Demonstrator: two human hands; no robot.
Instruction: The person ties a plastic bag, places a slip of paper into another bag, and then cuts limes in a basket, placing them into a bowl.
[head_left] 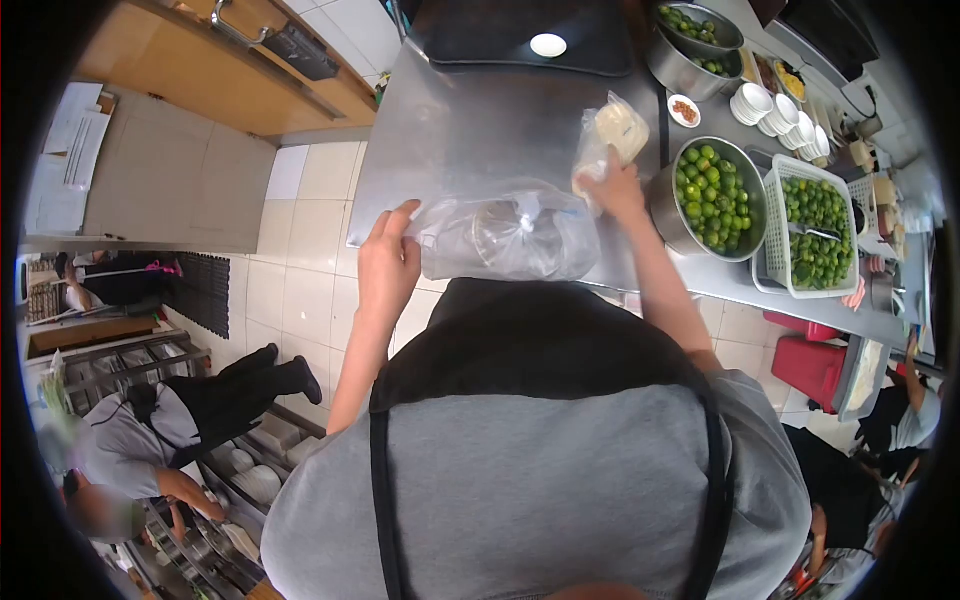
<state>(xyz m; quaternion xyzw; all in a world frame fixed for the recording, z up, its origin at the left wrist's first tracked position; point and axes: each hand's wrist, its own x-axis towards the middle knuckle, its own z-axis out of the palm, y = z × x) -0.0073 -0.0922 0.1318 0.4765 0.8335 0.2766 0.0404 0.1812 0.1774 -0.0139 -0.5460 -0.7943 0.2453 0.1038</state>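
Note:
A clear plastic bag lies at the front edge of the steel table, gathered near its middle; what is inside cannot be made out clearly. My left hand is at the bag's left end, fingers loosely extended, apparently just touching the plastic. Beyond the bag's right side, my right hand is closed on the gathered end of a smaller plastic bag with something pale yellow in it. Part of the right fingers is hidden by the plastic.
Right of my right arm stands a steel pot of green citrus fruits, then a white basket of smaller green fruits. Farther back are a small dish, stacked white bowls and a black mat. Other people work at both sides.

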